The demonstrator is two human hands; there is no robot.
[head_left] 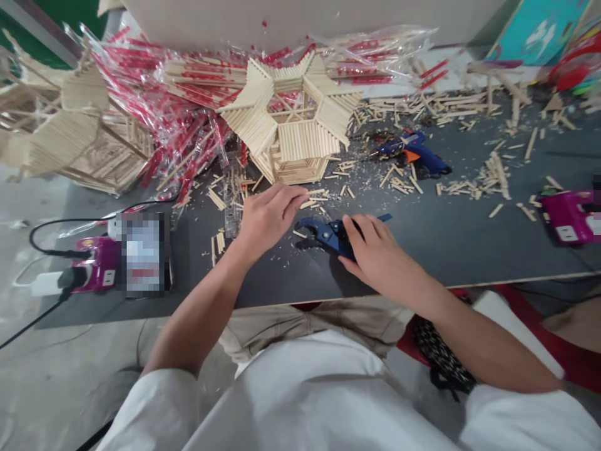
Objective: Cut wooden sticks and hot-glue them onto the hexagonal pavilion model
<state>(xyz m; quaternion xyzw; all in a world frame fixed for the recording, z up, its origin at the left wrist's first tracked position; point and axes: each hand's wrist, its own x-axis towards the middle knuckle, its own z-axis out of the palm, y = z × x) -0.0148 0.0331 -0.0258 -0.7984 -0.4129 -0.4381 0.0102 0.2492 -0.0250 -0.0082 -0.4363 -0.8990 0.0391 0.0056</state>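
Note:
My right hand [378,250] rests over the blue-handled cutters [328,237], gripping their handles, with the steel jaws pointing left on the dark grey table [422,250]. My left hand [270,219] is pinched at the fingertips around a short wooden stick [315,198], just above the cutter jaws. Loose sticks and shavings lie around both hands. Beyond them stands a hexagonal pagoda model [291,125] built of pale wooden sticks, with a flared roof.
A blue glue gun [413,153] lies right of the model. Torn plastic bags of red-wrapped sticks [141,106] heap behind it. A larger stick model [79,131] sits far left. Magenta power strips [98,266] [570,216] stand at both sides, with cables at left.

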